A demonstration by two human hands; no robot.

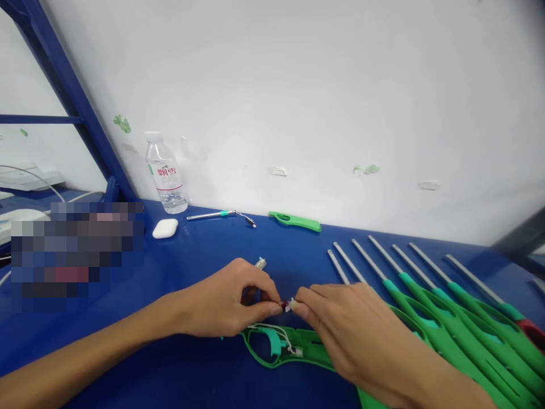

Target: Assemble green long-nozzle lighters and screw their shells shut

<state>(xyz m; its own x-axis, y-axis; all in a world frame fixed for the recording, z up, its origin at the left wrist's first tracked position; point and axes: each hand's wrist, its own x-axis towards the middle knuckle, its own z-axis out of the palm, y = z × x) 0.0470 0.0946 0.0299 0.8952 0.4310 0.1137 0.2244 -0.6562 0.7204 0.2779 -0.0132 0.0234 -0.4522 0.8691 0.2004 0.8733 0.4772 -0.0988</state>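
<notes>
Above an open green lighter shell half, my two hands meet fingertip to fingertip. My left hand is closed, pinching a small dark red part between thumb and fingers. Right against it, my right hand is also closed, its thumb and forefinger on a small white piece; its exact kind is too small to tell. A pale small fitting sticks out behind my left hand. Inside the shell lie a teal trigger and thin white wires. My right wrist hides part of the shell.
Several green lighters with metal tubes lie in a row at right. Along the wall are a water bottle, a white case, a metal tube with wires and a green shell half. A blue frame stands left.
</notes>
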